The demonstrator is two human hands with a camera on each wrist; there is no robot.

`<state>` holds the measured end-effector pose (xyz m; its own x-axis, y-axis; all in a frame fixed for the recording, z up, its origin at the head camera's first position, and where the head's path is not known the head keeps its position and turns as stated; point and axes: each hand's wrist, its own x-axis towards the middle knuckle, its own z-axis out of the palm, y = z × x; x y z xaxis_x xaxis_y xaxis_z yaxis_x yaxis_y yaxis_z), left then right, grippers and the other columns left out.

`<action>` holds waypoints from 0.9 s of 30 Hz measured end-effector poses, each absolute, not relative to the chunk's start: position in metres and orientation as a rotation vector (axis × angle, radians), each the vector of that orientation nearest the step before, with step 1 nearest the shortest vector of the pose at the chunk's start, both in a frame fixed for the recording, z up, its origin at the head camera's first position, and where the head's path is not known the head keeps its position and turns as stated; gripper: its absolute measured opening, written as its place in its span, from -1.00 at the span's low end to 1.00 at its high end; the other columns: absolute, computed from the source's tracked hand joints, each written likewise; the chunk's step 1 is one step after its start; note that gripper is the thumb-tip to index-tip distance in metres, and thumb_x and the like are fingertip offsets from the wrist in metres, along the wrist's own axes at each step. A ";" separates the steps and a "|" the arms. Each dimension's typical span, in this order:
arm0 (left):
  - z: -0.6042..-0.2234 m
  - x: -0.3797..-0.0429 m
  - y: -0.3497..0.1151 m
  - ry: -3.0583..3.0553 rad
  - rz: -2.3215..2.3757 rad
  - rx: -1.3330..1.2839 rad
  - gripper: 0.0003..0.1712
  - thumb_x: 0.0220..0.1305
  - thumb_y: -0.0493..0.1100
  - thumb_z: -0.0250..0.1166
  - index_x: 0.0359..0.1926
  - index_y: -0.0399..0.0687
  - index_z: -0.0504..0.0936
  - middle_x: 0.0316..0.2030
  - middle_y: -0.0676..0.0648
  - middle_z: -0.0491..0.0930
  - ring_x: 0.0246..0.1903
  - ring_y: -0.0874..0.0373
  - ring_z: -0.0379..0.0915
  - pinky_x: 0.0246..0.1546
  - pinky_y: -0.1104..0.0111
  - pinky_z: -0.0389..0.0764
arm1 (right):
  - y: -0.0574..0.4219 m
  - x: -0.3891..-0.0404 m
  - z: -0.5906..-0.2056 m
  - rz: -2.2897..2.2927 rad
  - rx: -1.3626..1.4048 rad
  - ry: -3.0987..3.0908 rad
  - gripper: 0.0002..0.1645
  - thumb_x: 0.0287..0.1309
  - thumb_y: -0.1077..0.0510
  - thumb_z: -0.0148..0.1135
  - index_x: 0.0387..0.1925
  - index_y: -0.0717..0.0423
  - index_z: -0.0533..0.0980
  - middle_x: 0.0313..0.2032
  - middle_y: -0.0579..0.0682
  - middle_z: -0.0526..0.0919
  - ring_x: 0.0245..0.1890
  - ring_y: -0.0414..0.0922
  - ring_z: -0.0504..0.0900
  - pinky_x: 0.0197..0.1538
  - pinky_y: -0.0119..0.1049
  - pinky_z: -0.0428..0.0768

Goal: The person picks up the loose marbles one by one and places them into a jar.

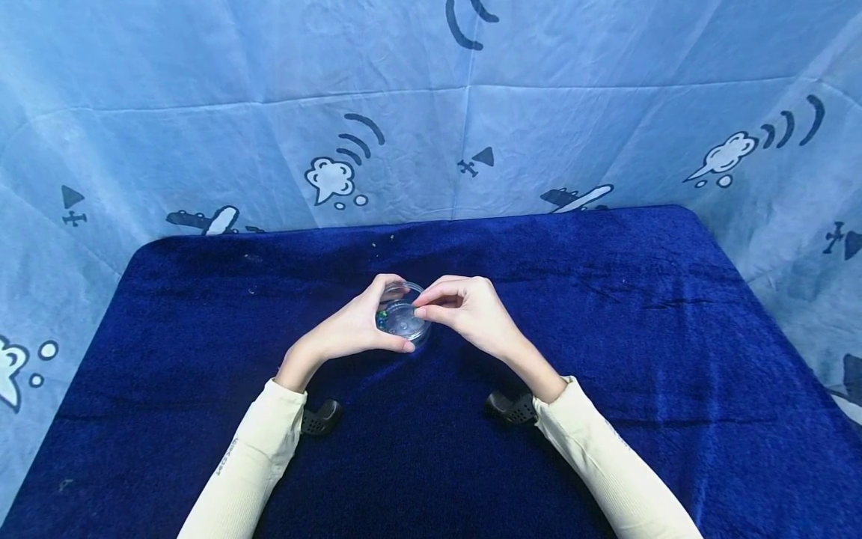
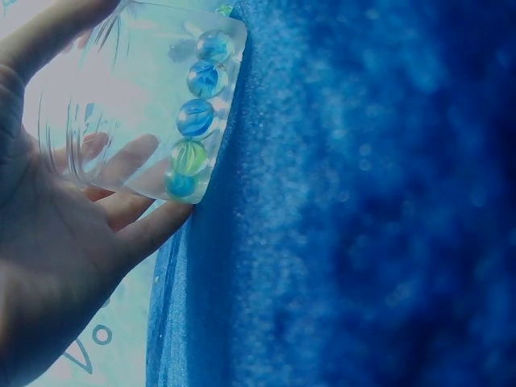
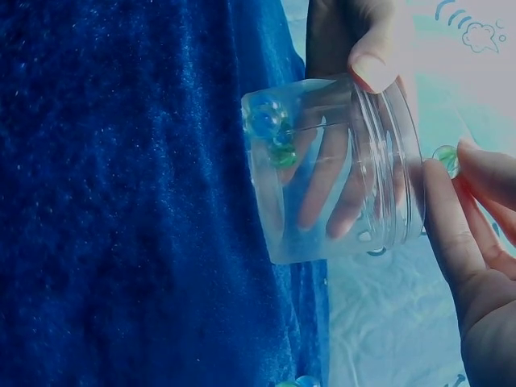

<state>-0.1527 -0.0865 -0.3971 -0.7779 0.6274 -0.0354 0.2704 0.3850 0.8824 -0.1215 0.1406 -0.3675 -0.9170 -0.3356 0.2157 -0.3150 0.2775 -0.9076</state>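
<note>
My left hand (image 1: pixel 353 322) grips a clear jar (image 1: pixel 404 326) from the left, thumb and fingers spread round its side. The jar's mouth is uncovered. Several blue and green glass marbles (image 2: pixel 195 118) lie against the jar's bottom in the left wrist view. From the right, my right hand (image 1: pixel 474 314) pinches a greenish clear marble (image 3: pixel 446 160) between thumb and fingertips, right at the jar's rim. That marble is mostly covered by the fingertips in the head view.
A dark blue plush cloth (image 1: pixel 606 322) covers the table, with a few small pale specks (image 1: pixel 384 241) near its far edge. Green and blue marbles (image 3: pixel 302 382) peek in at the right wrist view's bottom edge. A light blue patterned curtain (image 1: pixel 404 60) hangs behind.
</note>
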 end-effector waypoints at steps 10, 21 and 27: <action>-0.394 -0.152 -0.086 2.276 1.349 0.776 0.08 0.00 -0.13 0.66 0.41 -0.15 0.17 0.38 -0.28 0.38 0.41 -0.07 0.31 0.42 0.06 0.33 | 0.141 -0.121 -0.366 -1.781 -0.586 2.481 -0.90 0.18 0.34 0.48 -0.27 0.33 0.74 -0.26 0.05 0.76 -0.25 -0.13 0.74 -0.12 -0.34 0.72; -0.395 -0.153 -0.086 2.282 1.357 0.781 0.09 -0.02 -0.14 0.67 0.41 -0.17 0.17 0.38 -0.28 0.40 0.40 -0.08 0.32 0.43 0.06 0.31 | 0.141 -0.122 -0.365 -1.831 -0.551 2.456 -0.92 0.23 0.32 0.44 -0.29 0.32 0.74 -0.31 0.05 0.77 -0.31 -0.16 0.75 -0.17 -0.35 0.71; -0.395 -0.152 -0.085 2.283 1.354 0.755 0.10 -0.01 -0.12 0.66 0.43 -0.18 0.17 0.40 -0.25 0.37 0.42 -0.08 0.30 0.45 0.07 0.29 | 0.142 -0.122 -0.364 -1.903 -0.500 2.387 -0.85 0.30 0.30 0.39 -0.26 0.39 0.71 -0.30 0.12 0.77 -0.29 -0.05 0.80 -0.12 -0.23 0.75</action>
<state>-0.1525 -0.0853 -0.3953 -0.7838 0.6190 -0.0495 0.2533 0.3915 0.8846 -0.1222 0.1418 -0.3639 -0.9467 -0.2785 0.1618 -0.2197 0.1913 -0.9566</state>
